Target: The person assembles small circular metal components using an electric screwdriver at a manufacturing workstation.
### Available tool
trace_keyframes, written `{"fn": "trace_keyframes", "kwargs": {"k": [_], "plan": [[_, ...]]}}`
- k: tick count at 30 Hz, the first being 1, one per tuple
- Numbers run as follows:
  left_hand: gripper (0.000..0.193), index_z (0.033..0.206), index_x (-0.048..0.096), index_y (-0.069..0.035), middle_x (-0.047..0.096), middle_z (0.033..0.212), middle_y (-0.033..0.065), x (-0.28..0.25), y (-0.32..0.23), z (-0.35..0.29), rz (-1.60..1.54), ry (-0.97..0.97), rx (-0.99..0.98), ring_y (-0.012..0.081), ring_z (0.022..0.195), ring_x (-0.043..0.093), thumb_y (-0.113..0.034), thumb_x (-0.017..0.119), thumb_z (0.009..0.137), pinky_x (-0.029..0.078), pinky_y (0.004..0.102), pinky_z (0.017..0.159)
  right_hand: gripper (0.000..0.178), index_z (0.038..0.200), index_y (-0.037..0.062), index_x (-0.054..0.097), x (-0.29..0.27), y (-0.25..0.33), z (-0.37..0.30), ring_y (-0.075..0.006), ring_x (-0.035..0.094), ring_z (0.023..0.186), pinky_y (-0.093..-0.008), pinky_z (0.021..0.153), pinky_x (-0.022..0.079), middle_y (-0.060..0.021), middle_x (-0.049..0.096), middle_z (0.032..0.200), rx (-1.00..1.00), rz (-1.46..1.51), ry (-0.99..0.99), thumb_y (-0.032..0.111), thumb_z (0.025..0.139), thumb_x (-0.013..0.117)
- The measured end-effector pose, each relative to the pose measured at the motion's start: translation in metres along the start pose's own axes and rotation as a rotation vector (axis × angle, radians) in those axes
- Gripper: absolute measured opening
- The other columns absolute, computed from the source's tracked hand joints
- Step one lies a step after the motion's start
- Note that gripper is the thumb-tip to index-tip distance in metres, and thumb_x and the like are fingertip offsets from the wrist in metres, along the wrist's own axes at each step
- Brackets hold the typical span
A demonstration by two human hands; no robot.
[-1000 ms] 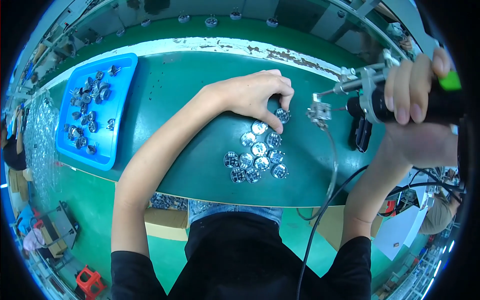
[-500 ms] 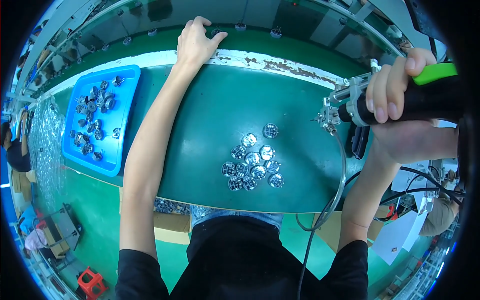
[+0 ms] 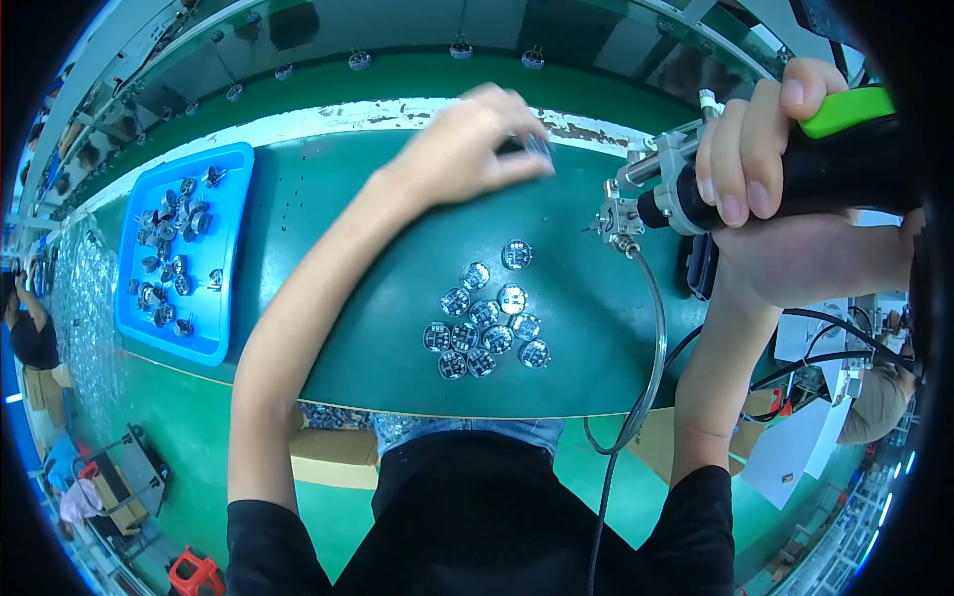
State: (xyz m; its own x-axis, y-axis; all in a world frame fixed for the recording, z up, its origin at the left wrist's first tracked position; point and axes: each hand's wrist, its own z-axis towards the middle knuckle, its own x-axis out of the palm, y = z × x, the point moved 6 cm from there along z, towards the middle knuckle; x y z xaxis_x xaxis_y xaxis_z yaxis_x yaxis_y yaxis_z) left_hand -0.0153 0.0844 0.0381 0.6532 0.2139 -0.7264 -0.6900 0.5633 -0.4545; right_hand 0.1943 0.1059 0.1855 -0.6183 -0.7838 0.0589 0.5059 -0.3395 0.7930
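My left hand (image 3: pixel 467 144) is over the far part of the green bench, its fingers closed around a small round metal part (image 3: pixel 538 149), blurred by motion. At the right, my right hand (image 3: pixel 760 149) wraps round a black hand tool (image 3: pixel 845 179) with a green lever. A metal nozzle head (image 3: pixel 620 214) sits at the tool's left end, with a grey hose (image 3: pixel 658 328) running down from it. Below and between my hands lies a cluster of several round parts with circuit boards (image 3: pixel 484 313), apart from both hands.
A blue tray (image 3: pixel 237 253) at the left holds several round metal parts. Beyond the bench's worn white edge (image 3: pixel 383 114), a green belt (image 3: pixel 407 79) carries more such parts (image 3: pixel 460 48). Clear plastic wrap (image 3: pixel 84 298) lies left of the tray. Black cables (image 3: pixel 835 348) hang at the right.
My left hand has come back from the belt, moving right and nearer, with a round metal part in its fingers. My right hand still grips the tool. The whole view has shifted slightly.
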Motion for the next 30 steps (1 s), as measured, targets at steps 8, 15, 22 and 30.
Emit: {"fn": "trace_keyframes", "kwargs": {"k": [8,15,22,30], "plan": [[0.034,0.095,0.072,-0.003,0.068,0.102,0.0056,0.042,-0.036,-0.012,-0.326,0.352,0.022,0.0265,0.104,0.06,-0.03,0.089,0.083,0.047,0.0408,0.097,0.108,0.12,0.0017,0.051,0.03,-0.011,0.011,-0.0113,0.058,0.057,-0.0247,0.056,0.048,-0.0006,0.053,0.07,0.015,-0.004,0.012,0.102,0.08,0.042],[0.033,0.097,0.075,-0.005,0.069,0.108,0.0046,0.046,-0.031,-0.018,-0.325,0.397,0.0,0.0265,0.106,0.059,-0.03,0.089,0.082,0.045,0.0434,0.101,0.107,0.121,0.0016,0.051,0.044,-0.024,0.016,-0.0113,0.058,0.058,-0.0248,0.057,0.048,-0.0004,0.053,0.07,0.025,0.008,0.035,0.1,0.081,0.044],[0.033,0.104,0.078,-0.007,0.07,0.111,0.0045,0.048,-0.03,-0.018,-0.319,0.381,0.025,0.0273,0.107,0.059,-0.029,0.088,0.082,0.046,0.043,0.103,0.105,0.121,0.0015,0.051,0.051,-0.027,0.018,-0.0114,0.058,0.058,-0.025,0.057,0.048,-0.0001,0.053,0.071,0.025,0.015,0.052,0.099,0.081,0.046],[0.033,0.099,0.076,-0.005,0.069,0.107,0.0052,0.046,-0.031,-0.017,-0.32,0.38,0.021,0.0275,0.106,0.058,-0.031,0.088,0.083,0.046,0.0432,0.102,0.104,0.122,0.0014,0.051,0.056,-0.026,0.016,-0.0114,0.058,0.059,-0.0251,0.058,0.048,0.0002,0.053,0.071,0.015,0.018,0.072,0.097,0.082,0.048]]}}
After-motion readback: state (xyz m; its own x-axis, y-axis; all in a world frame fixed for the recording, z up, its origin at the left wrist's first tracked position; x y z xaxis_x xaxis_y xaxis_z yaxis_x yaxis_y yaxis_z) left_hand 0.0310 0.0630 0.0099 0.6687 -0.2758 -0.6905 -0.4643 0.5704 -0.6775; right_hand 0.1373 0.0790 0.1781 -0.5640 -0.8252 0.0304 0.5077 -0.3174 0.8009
